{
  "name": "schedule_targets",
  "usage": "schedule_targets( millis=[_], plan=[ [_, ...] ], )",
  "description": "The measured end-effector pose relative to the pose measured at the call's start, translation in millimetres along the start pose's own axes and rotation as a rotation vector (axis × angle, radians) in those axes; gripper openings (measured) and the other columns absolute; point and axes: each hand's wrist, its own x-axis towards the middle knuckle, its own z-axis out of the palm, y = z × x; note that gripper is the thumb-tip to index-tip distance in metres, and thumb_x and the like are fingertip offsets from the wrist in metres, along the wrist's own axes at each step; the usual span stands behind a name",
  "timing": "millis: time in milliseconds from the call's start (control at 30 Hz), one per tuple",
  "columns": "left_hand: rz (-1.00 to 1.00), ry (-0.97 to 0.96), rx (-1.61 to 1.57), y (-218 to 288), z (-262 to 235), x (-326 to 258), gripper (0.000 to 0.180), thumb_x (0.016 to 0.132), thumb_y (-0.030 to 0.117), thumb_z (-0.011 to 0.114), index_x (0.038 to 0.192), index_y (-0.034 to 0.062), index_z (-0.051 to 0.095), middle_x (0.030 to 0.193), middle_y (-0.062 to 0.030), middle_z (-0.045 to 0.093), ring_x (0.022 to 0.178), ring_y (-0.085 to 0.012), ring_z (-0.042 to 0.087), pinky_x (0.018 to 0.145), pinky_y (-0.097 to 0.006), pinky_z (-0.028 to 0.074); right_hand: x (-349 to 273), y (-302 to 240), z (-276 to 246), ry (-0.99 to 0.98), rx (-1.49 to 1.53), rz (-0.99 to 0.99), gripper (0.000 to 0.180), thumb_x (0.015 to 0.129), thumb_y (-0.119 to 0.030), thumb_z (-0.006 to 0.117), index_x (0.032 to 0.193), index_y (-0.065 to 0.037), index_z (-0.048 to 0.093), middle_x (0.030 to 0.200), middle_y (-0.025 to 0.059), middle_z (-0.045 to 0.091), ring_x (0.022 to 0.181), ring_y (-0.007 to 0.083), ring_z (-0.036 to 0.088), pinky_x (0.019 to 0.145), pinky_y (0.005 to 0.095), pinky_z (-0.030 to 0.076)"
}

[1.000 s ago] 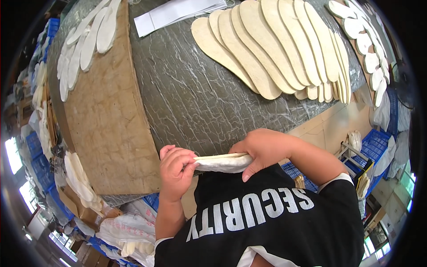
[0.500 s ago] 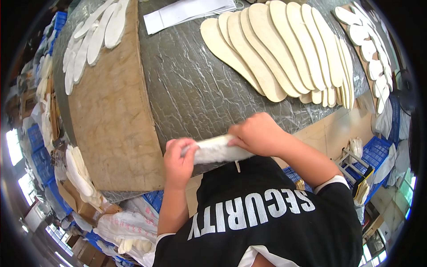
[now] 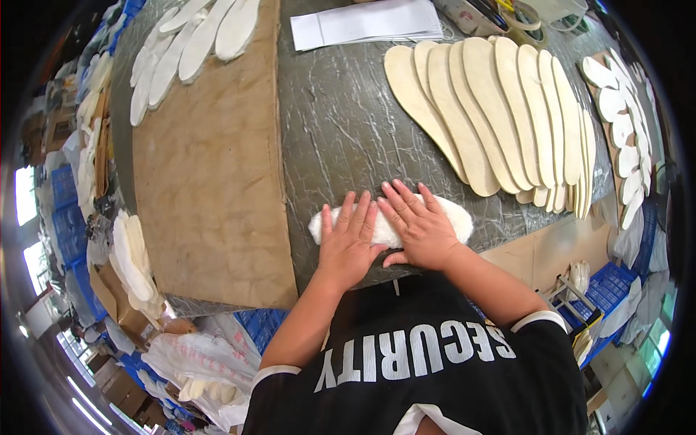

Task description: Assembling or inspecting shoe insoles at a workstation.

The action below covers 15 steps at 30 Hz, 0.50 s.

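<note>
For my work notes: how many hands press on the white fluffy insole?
2. The left hand lies flat on the left part of the white fluffy insole, the right hand on its middle. No other hand shows.

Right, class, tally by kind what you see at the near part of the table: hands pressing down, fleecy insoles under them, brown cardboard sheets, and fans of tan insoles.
Hands pressing flat: 2, the left hand and the right hand
White fleecy insole: 1
Brown cardboard sheet: 1
Fan of tan insoles: 1
Total: 5
</note>
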Motion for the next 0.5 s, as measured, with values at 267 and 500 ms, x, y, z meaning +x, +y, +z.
schedule_targets(
  millis=[267, 500],
  plan=[
    [-0.125, 0.202, -0.181, -14, -21, -14, 0.092, 0.063, 0.037, 0.081, 0.136, -0.0008, 0.041, 0.145, -0.0160, 0.038, 0.132, -0.0336, 0.036, 0.103, -0.047, 0.033, -37, 5, 4, 0.327, -0.088, 0.229, 0.084, 0.069, -0.050, 0.069, 0.136, -0.004, 0.045, 0.149, 0.0168, 0.035, 0.140, 0.0336, 0.029, 0.113, 0.0542, 0.018],
    [-0.282, -0.021, -0.409, -14, -53, -31, 0.054, 0.068, 0.032, 0.080, 0.108, 0.0029, 0.059, 0.099, -0.0144, 0.056, 0.094, -0.0325, 0.054, 0.082, -0.042, 0.045, -45, 4, 12, 0.467, 0.131, 0.182, 0.070, 0.092, -0.053, 0.041, 0.139, -0.001, 0.039, 0.147, 0.0210, 0.036, 0.137, 0.0386, 0.031, 0.112, 0.0516, 0.021]
  ],
)
